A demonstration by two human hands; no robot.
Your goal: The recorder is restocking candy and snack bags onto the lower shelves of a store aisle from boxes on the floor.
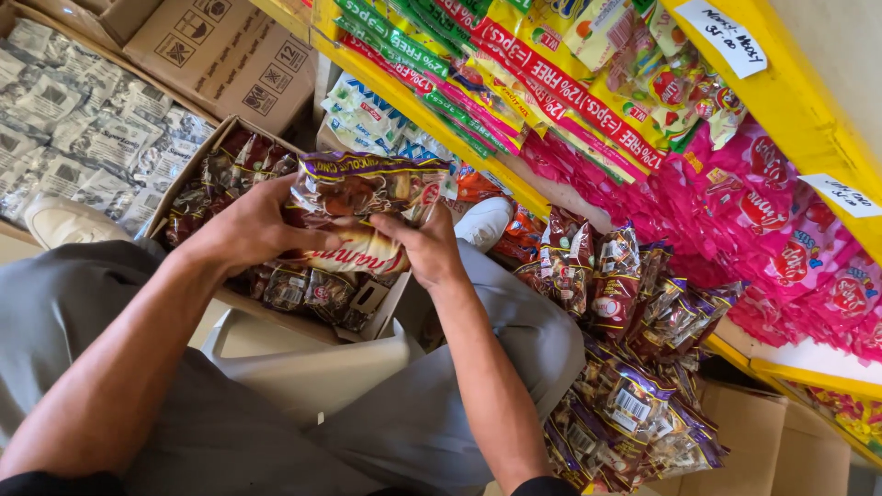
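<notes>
Snack packs (363, 207) in purple-trimmed wrappers are gripped as one bundle by both the left hand (253, 225) and right hand (427, 243) just above the open carton (367, 312), so I'd keep the grip even so none slide out.

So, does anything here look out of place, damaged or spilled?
Nothing stands out. Both hands, left and right, hold a snack multipack over an open carton; brown packets lie heaped but intact.

Brown-and-purple snack packet bundle (360, 213), crosswise above open carton (367, 308)
</notes>
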